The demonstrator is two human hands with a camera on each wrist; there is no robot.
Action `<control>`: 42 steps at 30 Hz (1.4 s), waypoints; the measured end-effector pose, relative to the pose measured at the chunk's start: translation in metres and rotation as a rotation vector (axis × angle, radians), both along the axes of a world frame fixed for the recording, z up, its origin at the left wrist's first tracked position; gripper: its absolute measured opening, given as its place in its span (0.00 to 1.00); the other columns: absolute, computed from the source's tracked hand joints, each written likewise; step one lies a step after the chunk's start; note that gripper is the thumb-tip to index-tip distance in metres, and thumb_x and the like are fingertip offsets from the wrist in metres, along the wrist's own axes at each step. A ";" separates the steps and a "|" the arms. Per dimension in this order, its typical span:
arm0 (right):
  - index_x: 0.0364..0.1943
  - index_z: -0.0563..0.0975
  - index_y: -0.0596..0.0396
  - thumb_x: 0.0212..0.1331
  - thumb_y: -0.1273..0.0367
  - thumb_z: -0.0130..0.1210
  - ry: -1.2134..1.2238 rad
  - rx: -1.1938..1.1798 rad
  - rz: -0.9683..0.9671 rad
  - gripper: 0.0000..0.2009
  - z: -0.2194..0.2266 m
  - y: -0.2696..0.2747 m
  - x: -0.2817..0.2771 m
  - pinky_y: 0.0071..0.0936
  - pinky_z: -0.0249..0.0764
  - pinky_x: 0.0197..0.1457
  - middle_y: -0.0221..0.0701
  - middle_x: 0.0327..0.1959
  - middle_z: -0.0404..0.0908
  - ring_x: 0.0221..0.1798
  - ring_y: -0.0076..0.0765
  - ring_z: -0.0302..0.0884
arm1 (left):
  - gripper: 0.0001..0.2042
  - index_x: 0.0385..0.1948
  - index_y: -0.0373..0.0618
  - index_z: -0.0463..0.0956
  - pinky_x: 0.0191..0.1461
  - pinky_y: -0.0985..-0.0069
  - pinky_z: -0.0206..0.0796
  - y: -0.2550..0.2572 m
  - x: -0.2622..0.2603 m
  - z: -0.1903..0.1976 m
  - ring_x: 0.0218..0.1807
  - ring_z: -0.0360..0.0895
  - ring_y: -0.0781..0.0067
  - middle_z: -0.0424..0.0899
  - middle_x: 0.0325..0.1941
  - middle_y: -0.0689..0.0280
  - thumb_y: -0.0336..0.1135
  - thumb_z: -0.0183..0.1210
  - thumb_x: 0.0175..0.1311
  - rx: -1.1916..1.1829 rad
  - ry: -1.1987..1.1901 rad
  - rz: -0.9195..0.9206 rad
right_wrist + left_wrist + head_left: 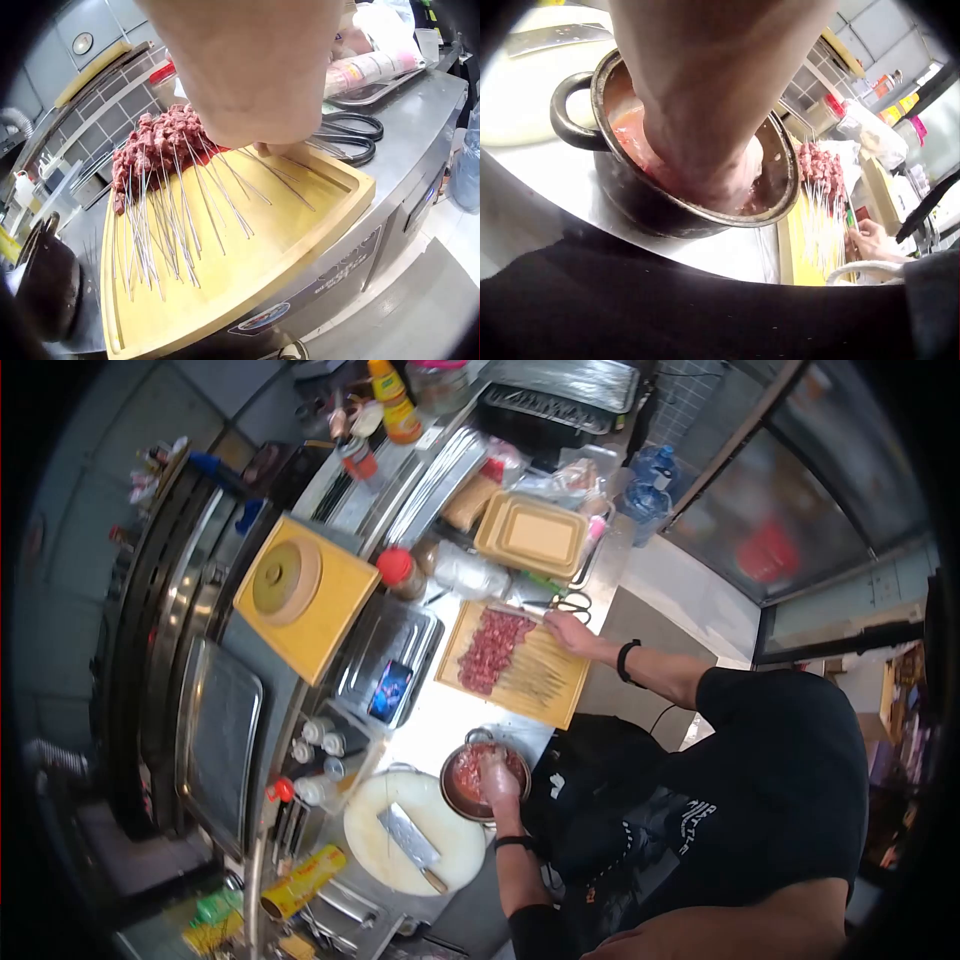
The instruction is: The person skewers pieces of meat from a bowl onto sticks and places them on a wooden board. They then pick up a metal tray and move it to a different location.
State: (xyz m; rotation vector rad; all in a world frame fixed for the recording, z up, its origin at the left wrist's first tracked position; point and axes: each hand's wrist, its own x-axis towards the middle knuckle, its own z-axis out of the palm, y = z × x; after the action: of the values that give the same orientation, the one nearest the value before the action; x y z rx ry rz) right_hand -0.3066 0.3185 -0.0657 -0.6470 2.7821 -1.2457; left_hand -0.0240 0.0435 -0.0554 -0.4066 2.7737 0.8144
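Note:
My left hand (497, 778) reaches down into a metal pot (682, 214) with raw, reddish chopped meat (468, 768) inside. Its fingertips are sunk in the meat and hidden by the pot wall and the wrist. At the far right corner of a yellow wooden board (560, 710), my right hand (568, 632) lies over the edge, close to a long pale strip along that side. I cannot tell whether the fingers hold it. Skewered chunks of raw meat (161, 142) are piled on the board, their thin metal skewers (176, 240) fanned toward my body.
Black-handled scissors (360, 135) lie just past the board. A cleaver (410, 835) rests on a round white chopping board (365, 820) left of the pot. A phone (390, 690) sits on a metal tray (425, 635). A red-lidded jar (400, 572) and tan trays (530, 535) stand behind.

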 end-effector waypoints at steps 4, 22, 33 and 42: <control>0.45 0.76 0.60 0.72 0.71 0.51 0.038 0.003 -0.035 0.07 -0.003 0.016 0.024 0.48 0.74 0.49 0.49 0.40 0.77 0.45 0.57 0.78 | 0.14 0.48 0.40 0.83 0.59 0.62 0.74 -0.012 0.006 0.000 0.50 0.83 0.51 0.86 0.50 0.48 0.26 0.57 0.62 0.259 -0.088 0.154; 0.43 0.71 0.58 0.74 0.73 0.53 -0.726 -0.240 0.230 0.04 0.133 -0.052 0.190 0.22 0.71 0.32 0.26 0.24 0.80 0.27 0.19 0.76 | 0.19 0.61 0.32 0.71 0.60 0.67 0.79 -0.063 0.045 0.014 0.54 0.82 0.61 0.81 0.55 0.54 0.19 0.59 0.70 1.570 -0.150 0.724; 0.42 0.69 0.62 0.69 0.75 0.55 -0.902 -0.148 0.237 0.07 0.121 -0.076 0.231 0.28 0.74 0.22 0.34 0.27 0.87 0.20 0.26 0.79 | 0.13 0.56 0.35 0.76 0.57 0.60 0.80 -0.079 0.040 0.028 0.52 0.84 0.62 0.84 0.51 0.57 0.28 0.60 0.74 1.567 -0.081 0.661; 0.41 0.70 0.65 0.70 0.75 0.57 -1.008 -0.286 0.151 0.08 0.125 -0.081 0.241 0.26 0.71 0.19 0.39 0.27 0.88 0.16 0.25 0.77 | 0.12 0.53 0.35 0.76 0.59 0.63 0.77 -0.075 0.034 0.058 0.52 0.81 0.65 0.83 0.49 0.57 0.33 0.59 0.76 1.587 -0.030 0.654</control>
State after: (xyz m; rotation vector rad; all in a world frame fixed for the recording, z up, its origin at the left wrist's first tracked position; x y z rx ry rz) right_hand -0.0652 0.2370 0.0596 -0.1311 1.7256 -1.4048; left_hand 0.0096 -0.0319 0.0028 -0.8527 1.1271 2.5747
